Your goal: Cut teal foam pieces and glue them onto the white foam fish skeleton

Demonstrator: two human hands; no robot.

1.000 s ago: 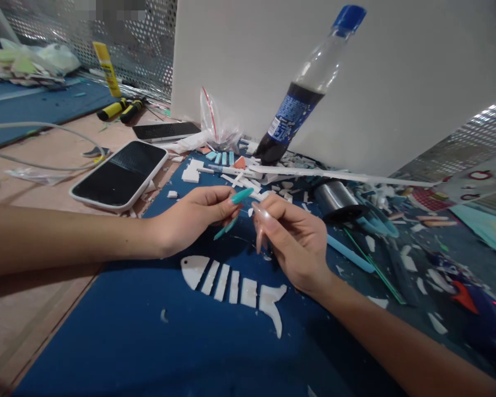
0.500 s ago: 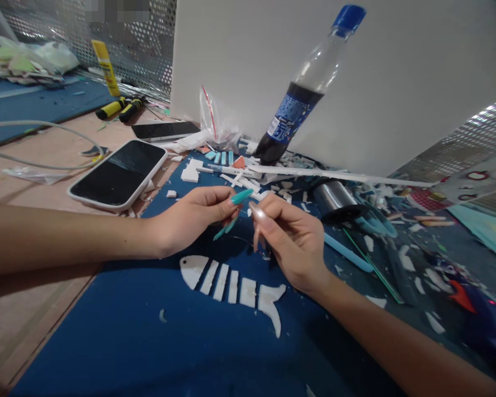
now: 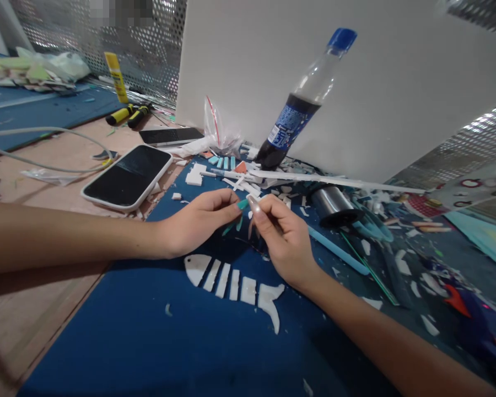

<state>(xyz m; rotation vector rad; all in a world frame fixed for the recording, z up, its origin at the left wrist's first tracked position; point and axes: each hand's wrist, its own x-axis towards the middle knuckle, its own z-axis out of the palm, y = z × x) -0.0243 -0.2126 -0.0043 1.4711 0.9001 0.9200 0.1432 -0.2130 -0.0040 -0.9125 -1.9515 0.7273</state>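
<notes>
My left hand (image 3: 209,220) and my right hand (image 3: 283,237) meet above the blue mat (image 3: 149,342), fingertips nearly touching. Both are closed in a pinch, apparently on a thin strand (image 3: 244,240) that loops faintly below the fingers; its ends are hidden. Long teal nails show on the left, pale shiny ones on the right. Just below lies a white fish shape in separate flat pieces: a head (image 3: 196,268) with a small hole, several body strips (image 3: 223,280) and a forked tail (image 3: 271,300). Right of my right hand, a spool (image 3: 334,204) lies on its side.
A tilted-looking cola bottle (image 3: 289,116) stands behind the hands among white scraps. Phones (image 3: 128,176), a cable (image 3: 66,129), a glue stick (image 3: 116,77) and yellow-black tool handles (image 3: 128,114) are at left. A blue stick (image 3: 339,251) and a glue gun (image 3: 479,320) lie right.
My hands have come closer together, the right moving slightly left so the fingertips meet. The view has shifted a little; the fish pieces keep their arrangement.
</notes>
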